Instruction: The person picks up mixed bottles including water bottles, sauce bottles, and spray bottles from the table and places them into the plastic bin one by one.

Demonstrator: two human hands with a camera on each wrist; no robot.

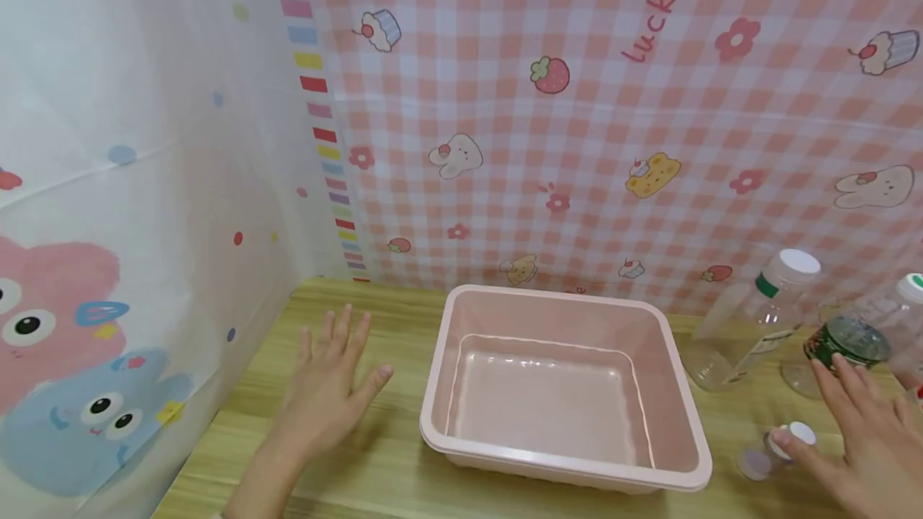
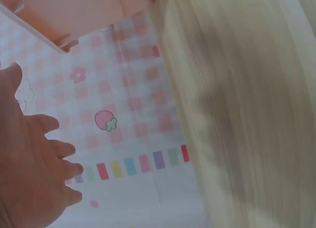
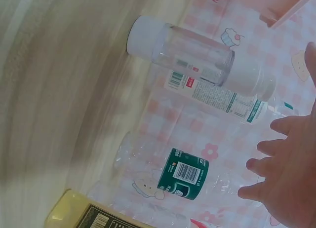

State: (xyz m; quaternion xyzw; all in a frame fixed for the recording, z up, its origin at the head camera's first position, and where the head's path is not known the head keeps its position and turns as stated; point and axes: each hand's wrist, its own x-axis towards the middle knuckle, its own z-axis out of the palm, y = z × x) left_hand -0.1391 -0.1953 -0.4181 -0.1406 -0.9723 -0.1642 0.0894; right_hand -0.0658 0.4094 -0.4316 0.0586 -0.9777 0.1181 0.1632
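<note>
On the wooden table, a pink plastic basin (image 1: 555, 467) stands in the middle. To its left my left hand (image 1: 324, 403) hovers above the tabletop, fingers spread and holding nothing; the left wrist view shows the same hand (image 2: 34, 159) with loosely extended fingers. My right hand (image 1: 868, 443) is held out at the right with its fingers extended, next to a small clear bottle (image 3: 195, 55) with a white cap, which the thumb overlaps in the head view. Just beyond those fingers stands a clear bottle with a green label (image 3: 185, 173). Nothing is in the right hand.
Behind the small bottle, a tall clear bottle (image 1: 750, 327) with a white cap stands right of the basin. Another clear bottle (image 1: 908, 319) is at the far right. A yellow bottle (image 3: 74, 210) shows in the right wrist view. A checked pink cloth (image 1: 505, 118) hangs behind the table.
</note>
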